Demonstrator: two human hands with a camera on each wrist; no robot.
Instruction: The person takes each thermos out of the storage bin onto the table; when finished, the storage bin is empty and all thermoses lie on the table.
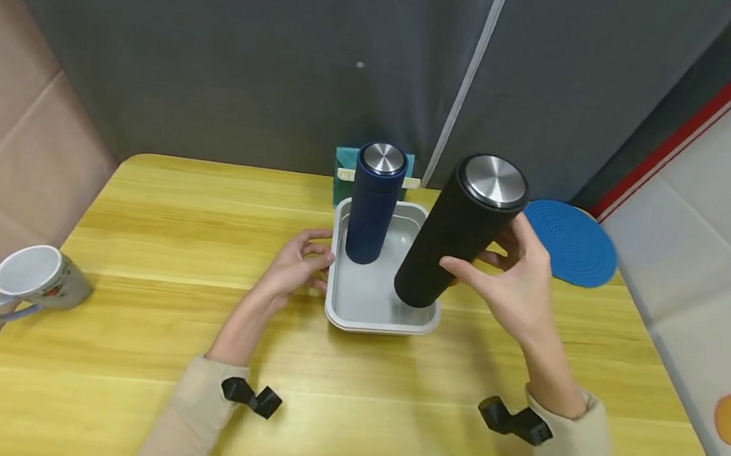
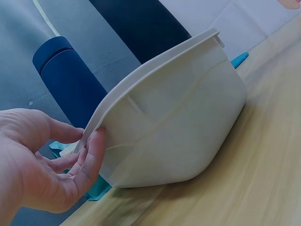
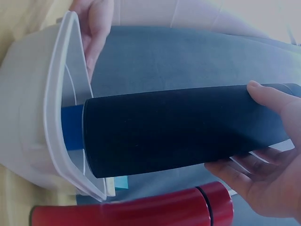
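Right hand grips black flask, tilted into white tub; left hand fingers relaxed at the tub's rim. Red flask shows only in right wrist view.

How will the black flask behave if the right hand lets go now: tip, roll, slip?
Likely tips: the black flask is tall, narrow and tilted, its base at the white tub rim. Its round body would probably roll. The matte surface looks grippy; the right hand holds it with fingers only partly around.
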